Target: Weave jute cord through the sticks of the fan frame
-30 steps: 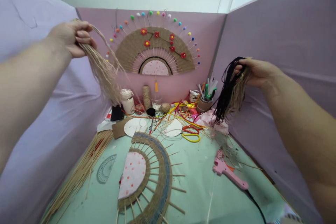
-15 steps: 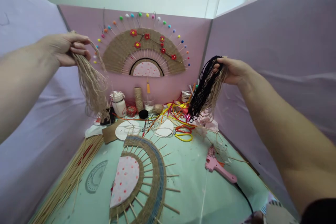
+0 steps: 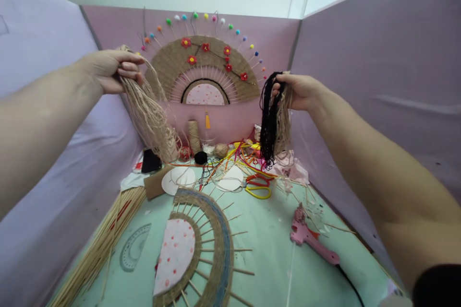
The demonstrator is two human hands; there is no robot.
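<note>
L hand pinches a bunch of tan jute twine, strands hanging loose & frayed, raised above table. R hand grips a bundle of black cord w/ tan strands mixed in, dangling over the scissors. Half-woven fan lies below.

Rough, matt tan jute twine hangs in a fibrous bundle from the left hand; the right hand grips matt black cord. On the smooth mint table cover lie a coarse woven-twine fan, bare wooden sticks and a glossy pink plastic glue gun. The walls are matt purple cloth.
</note>
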